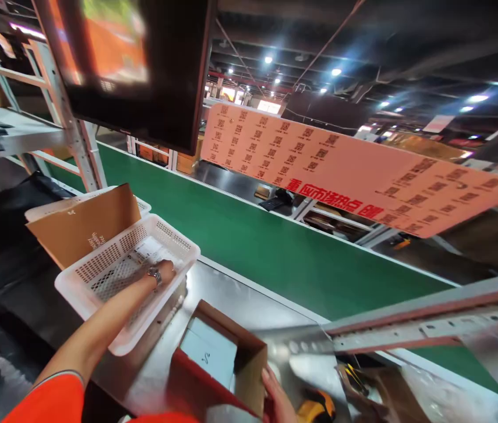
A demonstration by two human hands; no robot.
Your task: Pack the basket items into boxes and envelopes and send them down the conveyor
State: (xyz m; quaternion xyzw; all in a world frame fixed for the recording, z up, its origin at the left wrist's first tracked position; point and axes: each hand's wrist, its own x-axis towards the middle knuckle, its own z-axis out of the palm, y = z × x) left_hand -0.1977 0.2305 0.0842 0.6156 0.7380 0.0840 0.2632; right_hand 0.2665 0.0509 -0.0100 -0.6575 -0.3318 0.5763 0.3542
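My left hand (163, 272) reaches into a white perforated plastic basket (99, 273) and rests on a clear-wrapped item inside it; a watch sits on the wrist and the fingers are hidden behind the hand. My right hand (277, 396) grips the near right edge of an open brown cardboard box (249, 367). A white packet (209, 351) lies inside the box. The box stands on a steel worktable (240, 302).
A green conveyor belt (275, 252) runs diagonally behind the table. A second basket with a cardboard sheet (83, 223) sits behind the first. A pink code sheet (341, 170) hangs overhead. A monitor (143, 70) and metal shelving (32, 135) stand at left. A yellow tool (319, 405) lies near my right hand.
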